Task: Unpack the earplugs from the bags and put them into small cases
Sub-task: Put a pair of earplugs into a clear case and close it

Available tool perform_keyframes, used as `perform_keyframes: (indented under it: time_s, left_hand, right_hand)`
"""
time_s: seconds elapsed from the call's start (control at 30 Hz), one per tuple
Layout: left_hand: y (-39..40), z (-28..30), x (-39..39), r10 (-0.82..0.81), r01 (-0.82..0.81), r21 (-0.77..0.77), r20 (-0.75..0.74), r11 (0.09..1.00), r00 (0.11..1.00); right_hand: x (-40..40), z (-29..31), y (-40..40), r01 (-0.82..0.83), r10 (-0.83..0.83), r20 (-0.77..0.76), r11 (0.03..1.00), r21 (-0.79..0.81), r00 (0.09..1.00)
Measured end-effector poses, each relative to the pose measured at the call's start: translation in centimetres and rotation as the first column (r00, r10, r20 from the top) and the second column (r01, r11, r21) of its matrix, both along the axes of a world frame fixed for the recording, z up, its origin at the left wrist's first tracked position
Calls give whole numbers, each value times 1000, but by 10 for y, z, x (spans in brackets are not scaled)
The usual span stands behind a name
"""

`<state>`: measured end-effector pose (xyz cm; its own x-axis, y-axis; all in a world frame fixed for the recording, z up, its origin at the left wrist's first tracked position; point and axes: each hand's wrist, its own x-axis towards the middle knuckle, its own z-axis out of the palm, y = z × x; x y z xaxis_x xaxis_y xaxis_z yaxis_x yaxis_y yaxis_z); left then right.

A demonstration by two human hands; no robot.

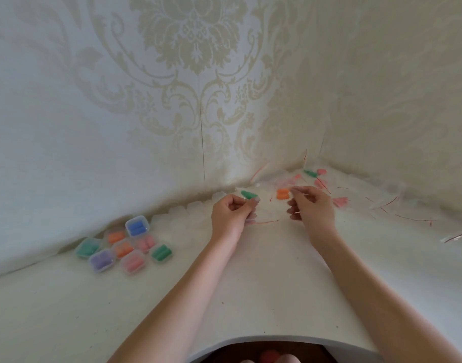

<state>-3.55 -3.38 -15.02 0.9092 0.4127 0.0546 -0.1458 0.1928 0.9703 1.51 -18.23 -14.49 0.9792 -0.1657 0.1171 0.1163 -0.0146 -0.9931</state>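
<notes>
left hand (232, 209) pinching green earplug bag (248, 195)

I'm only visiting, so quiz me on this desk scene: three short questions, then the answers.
1. True or false: the left hand holds green earplugs.
2. Which colour fills the stacked case: A blue, B yellow, C black?
3. The orange earplugs lie beside which hand?

Key: 1 true, in a clear bag. 2 A, the blue case sits atop the filled cases. 3 The right hand.

Clear bag (250, 205) edges too faint.
</notes>
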Motion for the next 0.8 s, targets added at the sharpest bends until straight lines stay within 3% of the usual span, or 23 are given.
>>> perform_keyframes:
  time_s: [0.1,0.17,0.23,0.3,0.4,0.47,0.67,0.8]
  left_hand:
    - [1,2,-1,-54,54,-31,-3,998,999]
    - [1,3,0,-86,86,-71,-1,994,996]
    - [1,3,0,-89,87,-101,-10,991,996]
    - [1,4,1,-63,59,-137,-29,989,998]
    - [4,5,1,-5,-6,-196,-55,980,998]
    - [6,6,1,13,-24,-218,-54,976,998]
    - [5,10,0,-39,21,-288,-58,957,998]
    - [3,16,-3,-155,126,-397,-43,909,987]
  right_hand:
    - [11,-2,-10,49,-39,-64,984,171,997]
    - [13,-6,-13,16,2,-107,986,168,994]
    - [6,-3,-10,22,-22,12,1000,-11,1000]
    - [-4,3,-5,29,53,284,961,-277,957]
    - [-17,1,5,-25,392,486,797,-604,781]
    - [-18,-7,10,85,491,528,672,-736,693]
    - [-12,-13,16,336,543,692,615,-713,475]
    - [-15,-11,18,405,435,743,640,-653,509]
